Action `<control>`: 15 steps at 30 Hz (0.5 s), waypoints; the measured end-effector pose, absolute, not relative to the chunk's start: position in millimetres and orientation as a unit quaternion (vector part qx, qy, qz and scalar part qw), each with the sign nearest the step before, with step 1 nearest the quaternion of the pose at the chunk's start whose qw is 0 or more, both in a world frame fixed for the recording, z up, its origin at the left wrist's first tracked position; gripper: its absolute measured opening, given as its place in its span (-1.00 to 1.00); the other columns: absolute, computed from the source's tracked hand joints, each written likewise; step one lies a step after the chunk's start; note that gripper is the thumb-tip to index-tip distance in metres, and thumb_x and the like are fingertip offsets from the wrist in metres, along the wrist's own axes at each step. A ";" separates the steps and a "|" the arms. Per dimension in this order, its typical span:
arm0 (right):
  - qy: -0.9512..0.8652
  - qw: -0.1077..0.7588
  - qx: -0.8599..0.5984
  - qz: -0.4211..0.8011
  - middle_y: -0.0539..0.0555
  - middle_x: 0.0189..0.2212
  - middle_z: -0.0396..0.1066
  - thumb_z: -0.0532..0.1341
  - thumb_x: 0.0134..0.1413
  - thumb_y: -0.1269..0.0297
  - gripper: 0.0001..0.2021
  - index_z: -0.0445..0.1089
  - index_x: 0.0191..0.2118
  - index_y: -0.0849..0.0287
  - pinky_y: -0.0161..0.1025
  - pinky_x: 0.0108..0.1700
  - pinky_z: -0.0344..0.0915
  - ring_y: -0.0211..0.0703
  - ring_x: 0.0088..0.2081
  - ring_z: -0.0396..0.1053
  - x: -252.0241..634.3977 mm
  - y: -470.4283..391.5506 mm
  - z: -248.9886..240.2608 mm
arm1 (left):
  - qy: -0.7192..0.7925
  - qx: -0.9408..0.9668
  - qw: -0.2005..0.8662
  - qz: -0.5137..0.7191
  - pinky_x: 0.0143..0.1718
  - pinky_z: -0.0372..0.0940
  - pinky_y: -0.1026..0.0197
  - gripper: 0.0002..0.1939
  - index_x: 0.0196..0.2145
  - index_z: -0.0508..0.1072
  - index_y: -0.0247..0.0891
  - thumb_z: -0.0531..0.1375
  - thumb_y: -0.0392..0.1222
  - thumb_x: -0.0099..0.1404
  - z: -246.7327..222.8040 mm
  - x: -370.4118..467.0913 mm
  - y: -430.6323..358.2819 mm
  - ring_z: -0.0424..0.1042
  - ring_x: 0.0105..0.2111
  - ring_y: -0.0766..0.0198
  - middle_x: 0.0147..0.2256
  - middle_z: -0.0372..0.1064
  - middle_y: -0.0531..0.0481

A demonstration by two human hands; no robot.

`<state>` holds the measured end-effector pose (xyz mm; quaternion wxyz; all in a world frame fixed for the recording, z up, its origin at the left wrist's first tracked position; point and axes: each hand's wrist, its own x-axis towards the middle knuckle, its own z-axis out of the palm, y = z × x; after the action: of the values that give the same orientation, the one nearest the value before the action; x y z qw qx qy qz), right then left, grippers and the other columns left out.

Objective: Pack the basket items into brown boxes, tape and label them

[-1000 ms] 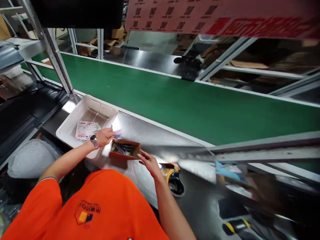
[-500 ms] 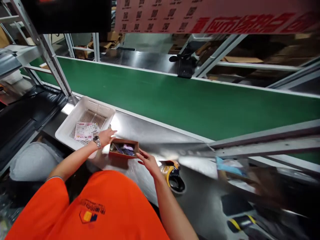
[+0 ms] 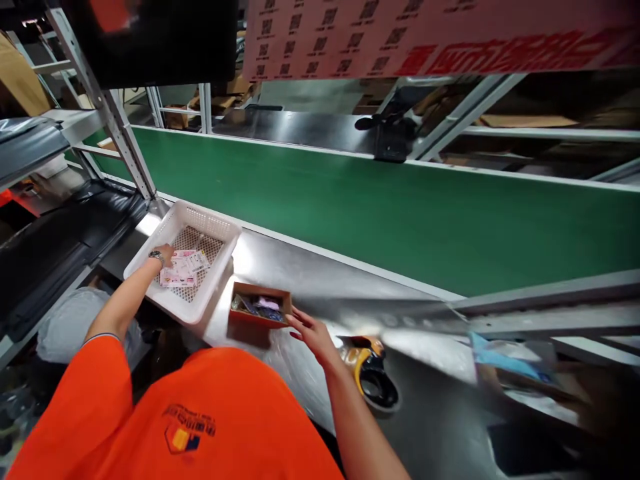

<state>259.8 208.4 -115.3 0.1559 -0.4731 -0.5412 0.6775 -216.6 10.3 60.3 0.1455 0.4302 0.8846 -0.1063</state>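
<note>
My left hand (image 3: 165, 254), with a wristwatch (image 3: 157, 256), reaches into a white plastic basket (image 3: 213, 293). It is at the left edge of some pink and white printed paper slips (image 3: 181, 272) lying on the mesh bottom. Its fingertips are blurred, so whether they grip a slip is unclear. My right hand (image 3: 316, 337) has its fingers stretched out, the tips against the right end of a small open cardboard box (image 3: 255, 321). Inside the box are small plastic-wrapped items (image 3: 266, 307), some purple and dark blue. The box sits on the metal table, right of the basket.
A green conveyor belt (image 3: 320, 200) runs behind the metal table (image 3: 290, 260). Right of my right hand stands a yellow and black tape dispenser (image 3: 373, 377). Clear plastic wrap (image 3: 297, 373) lies by the table's near edge. A pink sign (image 3: 340, 40) and a dark screen (image 3: 160, 47) hang overhead.
My left hand has moved left, from between the basket and the box to the paper slips inside the basket. My right hand stays at the box's end. The whole view has shifted slightly.
</note>
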 end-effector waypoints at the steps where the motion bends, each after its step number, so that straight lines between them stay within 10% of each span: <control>1: -0.541 0.157 -0.473 0.677 0.25 0.19 0.77 0.68 -0.23 -0.19 -0.23 0.80 0.15 0.03 0.09 0.03 0.73 0.38 0.24 0.68 259.7 207.9 -115.0 | 0.879 0.429 0.163 -0.131 0.14 0.54 0.05 -0.60 0.01 0.66 -0.43 0.57 -0.09 0.40 68.1 -218.7 9.8 0.67 -0.03 0.13 0.00 0.71 -0.17; 9: -0.539 0.161 -0.473 0.678 0.23 0.17 0.77 0.70 -0.24 -0.17 -0.21 0.80 0.17 0.04 0.10 0.03 0.74 0.37 0.22 0.68 257.0 208.5 -109.4 | 0.867 0.412 0.184 -0.210 0.09 0.41 0.25 -0.72 0.00 0.75 -0.39 0.26 -0.19 0.61 145.9 -229.2 -20.9 0.67 0.06 0.09 -0.02 0.76 -0.25; 15: -0.536 0.160 -0.461 0.689 0.25 0.22 0.75 0.70 -0.13 -0.09 -0.27 0.79 0.20 0.06 0.16 0.10 0.72 0.36 0.21 0.68 254.8 203.2 -94.4 | 0.886 0.446 0.047 -0.117 0.21 0.45 0.04 -0.53 0.31 0.68 -0.19 0.11 -0.24 0.63 174.5 -181.4 -37.0 0.68 0.10 0.02 0.05 0.76 -0.14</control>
<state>254.8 203.2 -94.4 0.1596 -0.4613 -0.5362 0.6886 -181.4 -37.0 174.5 0.0471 0.4459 0.8861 -0.1173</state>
